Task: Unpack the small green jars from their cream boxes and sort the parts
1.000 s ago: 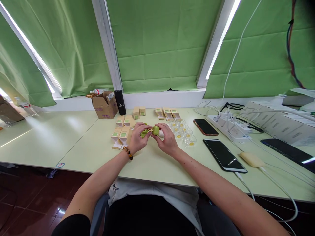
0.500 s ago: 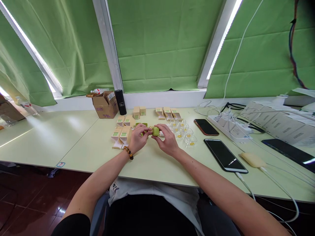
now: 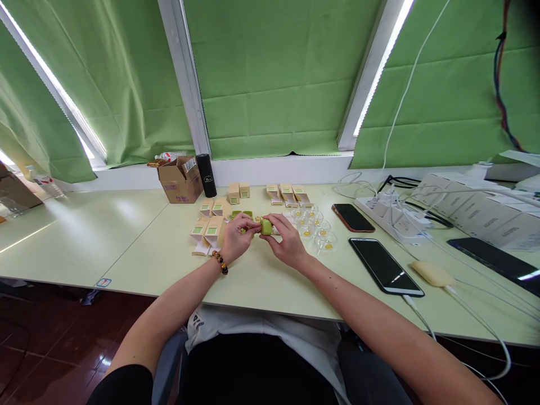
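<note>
Both hands, left [image 3: 237,239] and right [image 3: 286,243], pinch one small green rounded plastic case [image 3: 266,226] above the pale bench [image 3: 139,247]; two dark smartphones [image 3: 385,265] lie right.

left hand [image 3: 234,239]: bare, no ring or glove to be seen
left wrist: a bead bracelet [image 3: 220,262] of brown and amber beads, one strand, snug round the wrist
left arm: bare from the wrist up to a black short sleeve [image 3: 122,385] at the near left corner
right hand [image 3: 288,241]: bare, nothing worn on fingers or wrist
right arm: bare along its whole visible length (its sleeve falls outside the picture)
torso: a white shirt [image 3: 270,329] with a small dark mark near its left hem, above a black garment [image 3: 257,371] across the lap
</note>
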`<action>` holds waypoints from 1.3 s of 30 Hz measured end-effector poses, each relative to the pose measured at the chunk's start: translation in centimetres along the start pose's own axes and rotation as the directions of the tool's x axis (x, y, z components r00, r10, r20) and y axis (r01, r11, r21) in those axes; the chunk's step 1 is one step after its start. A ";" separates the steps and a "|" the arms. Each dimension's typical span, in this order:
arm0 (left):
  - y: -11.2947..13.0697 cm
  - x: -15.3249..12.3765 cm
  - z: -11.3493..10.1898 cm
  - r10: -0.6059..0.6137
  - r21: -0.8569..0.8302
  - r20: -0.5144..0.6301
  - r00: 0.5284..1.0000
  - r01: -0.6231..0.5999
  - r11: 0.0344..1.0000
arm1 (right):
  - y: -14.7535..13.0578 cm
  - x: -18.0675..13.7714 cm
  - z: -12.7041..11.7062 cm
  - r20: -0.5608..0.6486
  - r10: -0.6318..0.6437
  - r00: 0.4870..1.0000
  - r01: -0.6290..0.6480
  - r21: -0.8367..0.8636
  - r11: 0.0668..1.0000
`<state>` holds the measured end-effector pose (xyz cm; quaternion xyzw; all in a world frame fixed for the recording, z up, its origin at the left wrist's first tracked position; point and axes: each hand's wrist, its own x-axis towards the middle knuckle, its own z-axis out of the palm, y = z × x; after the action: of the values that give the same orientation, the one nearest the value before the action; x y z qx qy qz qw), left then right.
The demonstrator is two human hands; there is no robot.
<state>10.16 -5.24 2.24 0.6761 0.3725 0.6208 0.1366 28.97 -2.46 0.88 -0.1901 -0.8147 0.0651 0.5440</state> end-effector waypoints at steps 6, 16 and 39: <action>-0.4 0.0 0.1 -0.185 -0.110 0.039 0.982 0.188 0.976 | 0.0 0.0 -0.2 0.023 0.019 1.000 -0.020 0.010 1.000; 0.2 0.2 0.0 -0.183 -0.113 0.048 0.982 0.188 0.976 | -1.1 0.3 0.0 0.016 0.238 0.971 -0.235 0.248 0.940; 0.3 0.2 -0.5 0.162 0.326 0.181 0.970 -0.215 0.920 | -1.2 0.8 -0.9 -0.120 -0.065 0.991 0.062 -0.031 0.998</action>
<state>9.74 -5.49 2.67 0.7671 0.3967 0.5039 -0.0164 29.28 -3.34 2.33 -0.1751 -0.7865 0.0251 0.5918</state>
